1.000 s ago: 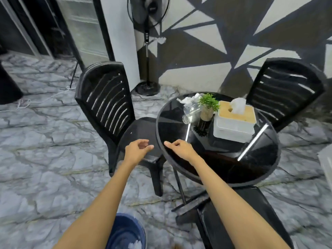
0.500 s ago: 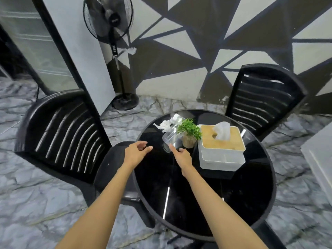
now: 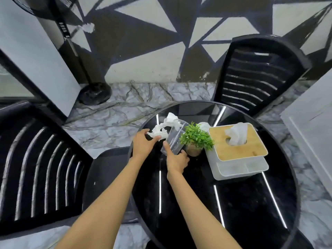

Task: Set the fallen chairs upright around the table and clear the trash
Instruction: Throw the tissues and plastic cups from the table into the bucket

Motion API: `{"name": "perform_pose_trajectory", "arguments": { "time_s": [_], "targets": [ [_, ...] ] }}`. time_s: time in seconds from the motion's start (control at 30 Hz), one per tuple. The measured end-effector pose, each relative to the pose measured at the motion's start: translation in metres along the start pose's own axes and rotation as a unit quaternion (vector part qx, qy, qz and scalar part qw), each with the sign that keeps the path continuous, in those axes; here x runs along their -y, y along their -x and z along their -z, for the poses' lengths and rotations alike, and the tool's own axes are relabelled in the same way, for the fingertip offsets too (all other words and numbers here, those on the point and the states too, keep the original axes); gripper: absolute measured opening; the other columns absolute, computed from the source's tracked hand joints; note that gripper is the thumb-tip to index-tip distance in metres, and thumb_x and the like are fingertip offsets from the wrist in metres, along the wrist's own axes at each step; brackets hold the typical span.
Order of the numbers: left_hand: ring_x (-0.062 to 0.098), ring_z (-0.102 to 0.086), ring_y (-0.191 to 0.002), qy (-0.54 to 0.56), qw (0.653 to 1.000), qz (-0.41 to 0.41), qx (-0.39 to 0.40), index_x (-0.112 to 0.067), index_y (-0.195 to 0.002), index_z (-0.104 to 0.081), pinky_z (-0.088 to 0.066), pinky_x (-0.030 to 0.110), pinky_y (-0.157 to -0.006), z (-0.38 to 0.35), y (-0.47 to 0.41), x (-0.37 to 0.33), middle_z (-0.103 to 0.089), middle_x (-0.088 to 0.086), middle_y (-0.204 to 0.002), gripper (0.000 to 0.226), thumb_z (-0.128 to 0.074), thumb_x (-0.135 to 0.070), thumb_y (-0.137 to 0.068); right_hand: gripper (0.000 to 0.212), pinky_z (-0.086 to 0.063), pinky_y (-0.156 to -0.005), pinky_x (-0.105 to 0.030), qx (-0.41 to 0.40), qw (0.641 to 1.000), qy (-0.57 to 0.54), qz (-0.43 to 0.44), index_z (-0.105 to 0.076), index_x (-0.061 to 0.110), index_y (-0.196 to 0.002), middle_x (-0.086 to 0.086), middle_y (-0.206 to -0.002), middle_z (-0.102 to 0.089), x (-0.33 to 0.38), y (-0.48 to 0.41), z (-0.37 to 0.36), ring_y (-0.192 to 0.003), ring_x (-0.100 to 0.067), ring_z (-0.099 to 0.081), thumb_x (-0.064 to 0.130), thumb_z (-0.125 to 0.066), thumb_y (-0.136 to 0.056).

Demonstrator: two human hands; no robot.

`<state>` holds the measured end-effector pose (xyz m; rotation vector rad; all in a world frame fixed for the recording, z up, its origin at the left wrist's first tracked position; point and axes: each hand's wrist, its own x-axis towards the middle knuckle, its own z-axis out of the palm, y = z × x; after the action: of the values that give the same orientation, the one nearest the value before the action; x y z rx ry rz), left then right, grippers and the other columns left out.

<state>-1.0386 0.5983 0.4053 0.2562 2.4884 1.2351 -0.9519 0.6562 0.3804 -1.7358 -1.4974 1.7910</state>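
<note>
On the round black glass table (image 3: 233, 203) lies a clear plastic cup (image 3: 173, 139) on its side, with crumpled white tissue (image 3: 166, 127) at its far end. My right hand (image 3: 177, 159) is closed around the near end of the cup. My left hand (image 3: 143, 143) pinches the near edge of the tissue. Two black plastic chairs stand upright, one at the left (image 3: 41, 173) and one at the far right (image 3: 258, 76) of the table.
A small potted plant (image 3: 195, 139) and a white tissue box with a wooden lid (image 3: 237, 150) stand just right of the cup. A pedestal fan (image 3: 93, 92) stands by the painted wall. A white panel (image 3: 314, 119) is at the right edge.
I have moved closer to the table. Both hands reached forward: the right one closed on the cup, the left one took the tissue's edge.
</note>
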Motion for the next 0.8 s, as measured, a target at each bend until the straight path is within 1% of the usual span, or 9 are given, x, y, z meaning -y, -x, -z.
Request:
{"name": "perform_pose_trajectory", "arguments": {
  "time_s": [0.17,0.27,0.33,0.4,0.5,0.57,0.63,0.7,0.8],
  "targets": [
    [0.027,-0.037,-0.135,-0.035,0.999,-0.019,0.034,-0.006,-0.138,-0.039,-0.032,0.035,-0.107,-0.021,-0.029,-0.002,-0.045,0.014,-0.142,0.081,-0.074,-0.039,-0.073,0.094,-0.029,-0.105,-0.048,-0.074,0.997,0.021,-0.011,-0.038,0.015,-0.142,-0.009,-0.145,-0.035,-0.002,-0.005,-0.01,-0.134,-0.029,-0.036,0.063,-0.069,-0.068],
    [0.032,-0.049,-0.123,-0.071,0.995,-0.051,0.048,-0.008,-0.124,-0.055,-0.04,0.035,-0.097,-0.029,-0.039,0.002,-0.058,0.015,-0.126,0.062,-0.069,-0.041,-0.073,0.086,-0.03,-0.103,-0.048,-0.089,0.995,0.049,-0.009,-0.045,0.02,-0.137,-0.006,-0.141,-0.041,-0.001,-0.007,-0.013,-0.131,-0.027,-0.036,0.065,-0.067,-0.068],
    [0.031,-0.056,-0.112,-0.058,0.996,-0.054,0.041,-0.005,-0.114,-0.062,-0.039,0.027,-0.085,-0.031,-0.04,0.005,-0.063,0.015,-0.116,0.045,-0.067,-0.027,-0.076,0.079,-0.03,-0.102,-0.047,-0.09,0.995,0.048,-0.01,-0.049,0.022,-0.133,-0.003,-0.136,-0.046,-0.001,-0.009,-0.014,-0.128,-0.025,-0.038,0.064,-0.067,-0.068],
    [0.028,-0.057,-0.109,-0.047,0.998,-0.043,0.025,-0.003,-0.115,-0.062,-0.035,0.022,-0.082,-0.029,-0.04,0.01,-0.063,0.016,-0.117,0.035,-0.065,-0.012,-0.081,0.076,-0.03,-0.101,-0.045,-0.086,0.995,0.042,-0.008,-0.05,0.023,-0.131,-0.001,-0.131,-0.05,-0.002,-0.01,-0.013,-0.125,-0.024,-0.039,0.063,-0.068,-0.068],
    [0.024,-0.06,-0.107,-0.044,0.998,-0.039,0.011,-0.005,-0.112,-0.064,-0.037,0.019,-0.085,-0.022,-0.036,0.019,-0.066,0.013,-0.115,0.032,-0.064,-0.011,-0.08,0.074,-0.031,-0.103,-0.045,-0.062,0.997,0.034,0.002,-0.05,0.021,-0.13,0.001,-0.128,-0.051,-0.006,-0.006,-0.007,-0.122,-0.022,-0.045,0.059,-0.07,-0.07],
    [0.023,-0.062,-0.098,-0.028,0.999,-0.024,0.001,-0.005,-0.105,-0.067,-0.04,0.02,-0.08,-0.016,-0.03,0.022,-0.069,0.013,-0.106,0.028,-0.066,-0.009,-0.078,0.073,-0.035,-0.104,-0.046,-0.036,0.999,0.019,0.013,-0.05,0.02,-0.129,0.002,-0.122,-0.051,-0.007,-0.003,-0.003,-0.117,-0.021,-0.051,0.057,-0.071,-0.07],
    [0.025,-0.064,-0.097,-0.009,1.0,-0.013,-0.018,-0.004,-0.105,-0.066,-0.042,0.023,-0.079,-0.011,-0.02,0.025,-0.07,0.015,-0.101,0.03,-0.068,-0.008,-0.076,0.072,-0.039,-0.102,-0.047,-0.009,0.999,0.014,0.027,-0.051,0.02,-0.126,0.004,-0.113,-0.051,-0.009,0.0,0.003,-0.109,-0.018,-0.053,0.056,-0.073,-0.068],
    [0.027,-0.063,-0.099,0.0,0.999,0.0,-0.045,-0.005,-0.112,-0.064,-0.044,0.025,-0.083,-0.007,-0.006,0.025,-0.07,0.015,-0.104,0.036,-0.068,-0.01,-0.077,0.07,-0.04,-0.101,-0.045,0.026,0.999,0.017,0.041,-0.053,0.019,-0.124,0.004,-0.113,-0.053,-0.011,0.004,0.009,-0.101,-0.014,-0.051,0.056,-0.074,-0.068],
    [0.025,-0.062,-0.103,0.022,0.996,0.026,-0.079,-0.007,-0.115,-0.064,-0.038,0.018,-0.082,-0.001,0.027,0.028,-0.068,0.015,-0.11,0.036,-0.066,-0.013,-0.08,0.071,-0.041,-0.101,-0.04,0.084,0.994,0.024,0.061,-0.052,0.019,-0.124,0.002,-0.117,-0.055,-0.019,0.016,0.028,-0.104,-0.014,-0.053,0.056,-0.074,-0.068]
  ]
}}
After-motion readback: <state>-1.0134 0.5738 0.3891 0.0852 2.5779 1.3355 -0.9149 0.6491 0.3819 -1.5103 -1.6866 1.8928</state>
